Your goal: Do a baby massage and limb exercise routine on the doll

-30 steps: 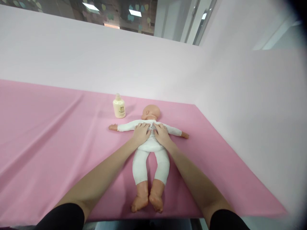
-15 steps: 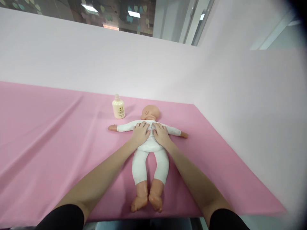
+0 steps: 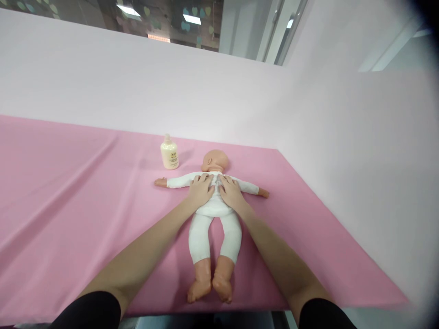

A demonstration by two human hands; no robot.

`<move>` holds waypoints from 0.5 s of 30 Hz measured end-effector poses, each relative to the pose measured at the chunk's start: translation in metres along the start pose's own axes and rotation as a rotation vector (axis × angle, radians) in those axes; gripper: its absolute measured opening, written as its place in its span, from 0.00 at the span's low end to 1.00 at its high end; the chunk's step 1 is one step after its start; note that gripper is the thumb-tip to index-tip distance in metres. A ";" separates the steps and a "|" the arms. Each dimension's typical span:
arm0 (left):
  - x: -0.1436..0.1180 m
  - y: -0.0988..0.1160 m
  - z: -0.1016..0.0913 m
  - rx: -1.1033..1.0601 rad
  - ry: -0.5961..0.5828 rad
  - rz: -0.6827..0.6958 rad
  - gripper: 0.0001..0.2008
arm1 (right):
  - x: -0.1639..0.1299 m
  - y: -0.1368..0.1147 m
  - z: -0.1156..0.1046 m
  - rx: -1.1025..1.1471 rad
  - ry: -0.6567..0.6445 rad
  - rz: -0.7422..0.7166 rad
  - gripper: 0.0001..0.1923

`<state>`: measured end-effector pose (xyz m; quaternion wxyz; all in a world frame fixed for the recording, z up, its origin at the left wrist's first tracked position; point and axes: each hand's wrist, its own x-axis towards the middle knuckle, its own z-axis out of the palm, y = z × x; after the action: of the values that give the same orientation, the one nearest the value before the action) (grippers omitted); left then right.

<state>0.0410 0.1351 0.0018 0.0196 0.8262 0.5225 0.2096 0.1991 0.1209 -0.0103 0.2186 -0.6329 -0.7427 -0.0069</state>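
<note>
baby doll [image 3: 214, 208]: likely light, soft cloth torso, grab midbody | left hand [image 3: 202, 189], right hand [image 3: 231, 192]: fingers flat, open on chest, gripping nothing

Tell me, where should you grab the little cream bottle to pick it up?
Probably around its wide round body, coming from the near side. The cream bottle stands upright on the pink cloth, apart from the doll, and its cap is narrow. Both hands, left hand and right hand, lie flat on the doll's back right now.
</note>
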 end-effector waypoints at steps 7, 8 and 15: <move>0.000 0.000 -0.001 -0.001 -0.024 -0.013 0.23 | 0.001 -0.001 -0.002 -0.011 -0.020 -0.001 0.25; 0.000 0.000 -0.001 0.000 -0.027 -0.013 0.23 | 0.001 -0.002 -0.003 -0.011 -0.024 0.003 0.25; -0.005 0.010 -0.022 0.080 -0.149 0.008 0.22 | -0.010 -0.017 -0.038 -0.072 -0.259 -0.035 0.22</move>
<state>0.0398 0.1219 0.0228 0.0249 0.8417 0.5244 0.1265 0.1957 0.0976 0.0249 0.0979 -0.6229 -0.7749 0.0446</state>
